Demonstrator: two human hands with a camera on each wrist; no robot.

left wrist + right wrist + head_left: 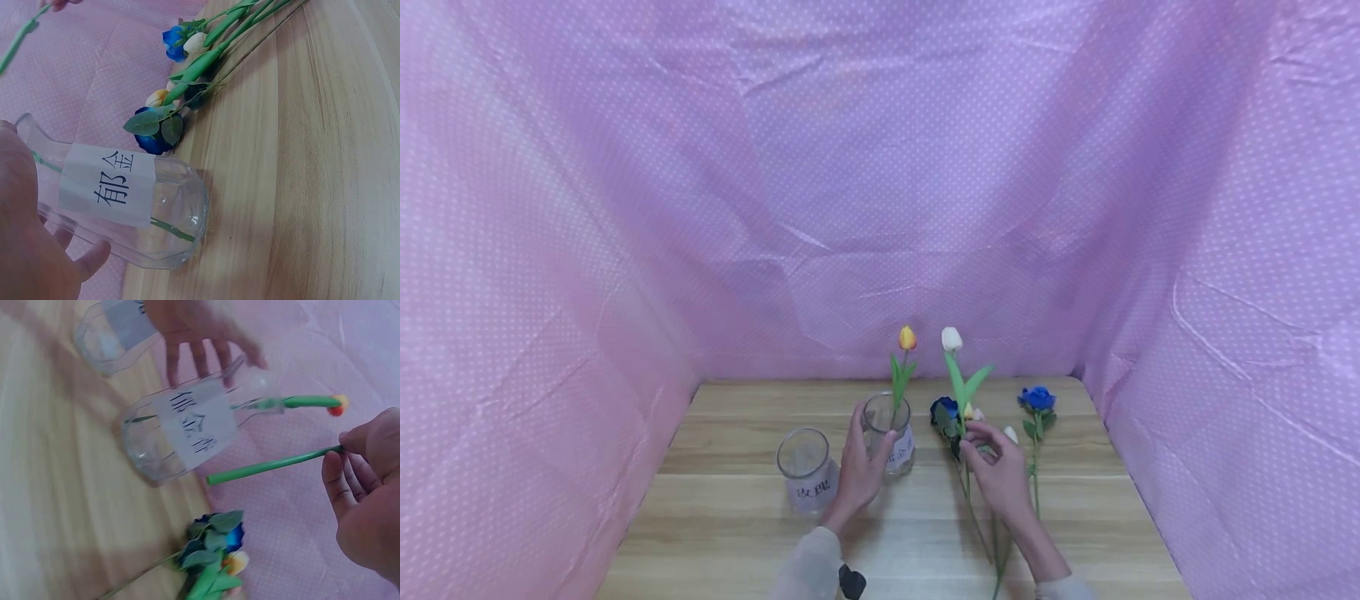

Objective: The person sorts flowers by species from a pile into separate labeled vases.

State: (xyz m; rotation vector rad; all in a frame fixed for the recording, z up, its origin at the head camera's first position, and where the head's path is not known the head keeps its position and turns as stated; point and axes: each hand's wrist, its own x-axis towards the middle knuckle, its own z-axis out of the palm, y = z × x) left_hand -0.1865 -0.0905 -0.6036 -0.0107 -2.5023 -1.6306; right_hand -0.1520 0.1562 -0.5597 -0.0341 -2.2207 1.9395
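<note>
My left hand (861, 473) holds a clear glass vase (181, 206) around its upper part. The vase bears a white paper label (106, 184) with handwritten characters. A yellow-orange tulip (907, 337) stands in this vase, its green stem showing through the glass. To the right, my right hand (1002, 473) pinches the stem (269, 467) of a white tulip (952, 339) between thumb and fingers. That tulip is upright above the table, and its cut stem end hangs beside the vase, apart from it, in the right wrist view.
A second labelled glass vase (808, 479) stands to the left of my left hand. On the wooden table (722, 533), blue roses (1037, 398) and more tulips (195, 42) lie at the right. Pink dotted cloth (880, 208) encloses the back and sides.
</note>
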